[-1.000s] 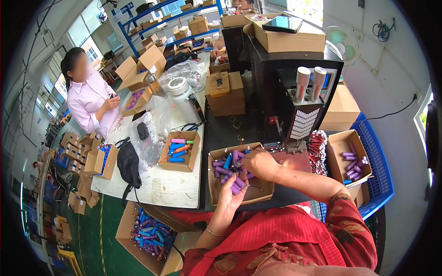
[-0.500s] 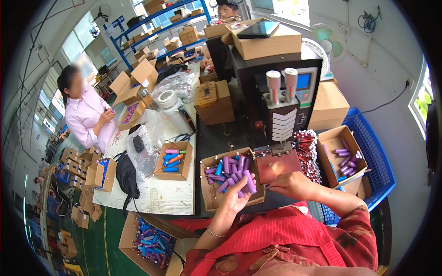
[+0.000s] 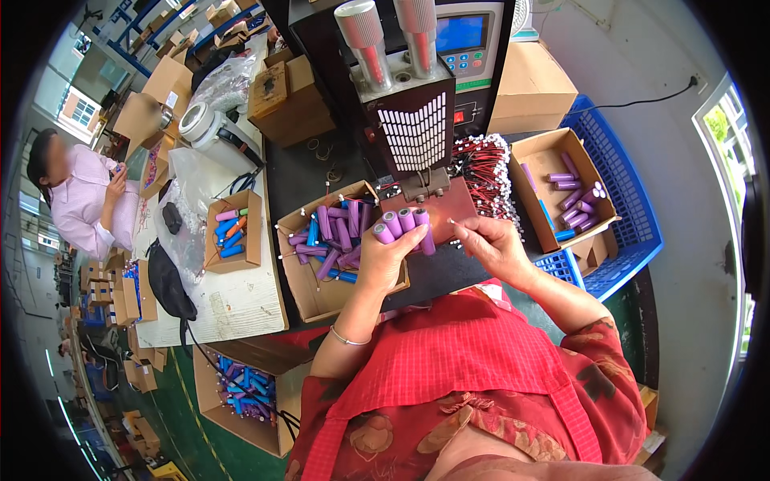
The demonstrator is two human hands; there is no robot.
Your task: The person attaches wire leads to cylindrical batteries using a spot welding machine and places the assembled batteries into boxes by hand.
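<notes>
My left hand (image 3: 383,261) is closed round several purple cylindrical battery cells (image 3: 406,220), held in a row with their end faces up. They are in front of the head of a black spot welder (image 3: 413,140), over its reddish-brown plate (image 3: 459,205). Close by on the right, my right hand (image 3: 497,250) pinches a small white piece, apparently a wire connector, between thumb and fingertips. Beside my left wrist stands a cardboard box (image 3: 306,295) of purple and blue cells. A bundle of red and black wires (image 3: 484,176) with white connectors lies behind my right hand.
At the right, a cardboard box (image 3: 529,148) of purple cells rests in a blue plastic basket (image 3: 642,200). A small box (image 3: 255,255) of coloured cells is on the white table (image 3: 220,309). Another full box (image 3: 215,401) sits lower left. A person (image 3: 84,192) works at the far left.
The view has shifted closer to the welder. My left hand has brought the cells toward the plate and lined them up with their ends upward. My right hand's fingertips have turned toward them.
</notes>
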